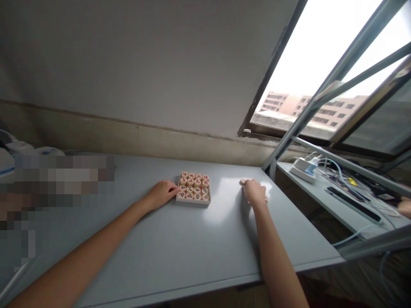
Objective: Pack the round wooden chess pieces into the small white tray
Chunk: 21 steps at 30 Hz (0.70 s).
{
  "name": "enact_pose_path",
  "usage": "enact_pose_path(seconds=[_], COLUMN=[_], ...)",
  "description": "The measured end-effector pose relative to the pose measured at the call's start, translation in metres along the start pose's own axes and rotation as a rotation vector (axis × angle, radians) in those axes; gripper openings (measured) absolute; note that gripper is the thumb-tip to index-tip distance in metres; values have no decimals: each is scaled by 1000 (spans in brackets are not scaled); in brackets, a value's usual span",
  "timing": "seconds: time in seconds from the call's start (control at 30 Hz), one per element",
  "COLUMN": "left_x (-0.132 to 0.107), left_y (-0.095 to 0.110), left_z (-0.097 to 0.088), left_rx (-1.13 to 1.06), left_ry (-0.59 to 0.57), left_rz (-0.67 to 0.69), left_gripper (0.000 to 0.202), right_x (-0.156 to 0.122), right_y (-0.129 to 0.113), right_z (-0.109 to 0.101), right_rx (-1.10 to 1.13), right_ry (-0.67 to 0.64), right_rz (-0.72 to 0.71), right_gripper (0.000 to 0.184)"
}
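The left hand (161, 193) touches the left side of the box of chess pieces (194, 188) with loosely curled fingers; the right hand (254, 191) lies flat on the table (180, 248), well apart from the box.

Both arms are reaching forward, nearly straight. The left hand (162, 193) is resting with fingers loosely curled; the right hand (254, 191) is lying palm down.

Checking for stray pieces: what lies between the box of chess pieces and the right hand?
Only bare grey tabletop between the square wooden box and right hand, head view.
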<state>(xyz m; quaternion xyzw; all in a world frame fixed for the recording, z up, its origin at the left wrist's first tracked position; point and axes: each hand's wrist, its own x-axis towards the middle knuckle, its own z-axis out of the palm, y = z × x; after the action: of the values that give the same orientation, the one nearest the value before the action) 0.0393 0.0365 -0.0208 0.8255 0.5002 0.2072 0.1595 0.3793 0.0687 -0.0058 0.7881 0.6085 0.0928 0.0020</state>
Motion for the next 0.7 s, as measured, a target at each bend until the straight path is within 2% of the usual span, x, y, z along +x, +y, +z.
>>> enact_pose_path(seconds=[0.23, 0.4, 0.6, 0.7], left_x=[0, 0, -2, -3], left_y=[-1, -4, 0, 2], left_z=[1, 3, 3, 2], left_rx=[-19, -19, -35, -38], left_ry=[15, 12, 30, 33], left_rz=[12, 13, 41, 48], left_gripper=[43, 43, 42, 42], right_x=[-8, -18, -18, -18], right_y=[-39, -66, -70, -71], right_z=[2, -1, 2, -3], right_rx=[120, 239, 313, 415], right_ry=[181, 219, 242, 303], right_rz=[-149, -310, -344, -329], right_gripper=[29, 28, 27, 31])
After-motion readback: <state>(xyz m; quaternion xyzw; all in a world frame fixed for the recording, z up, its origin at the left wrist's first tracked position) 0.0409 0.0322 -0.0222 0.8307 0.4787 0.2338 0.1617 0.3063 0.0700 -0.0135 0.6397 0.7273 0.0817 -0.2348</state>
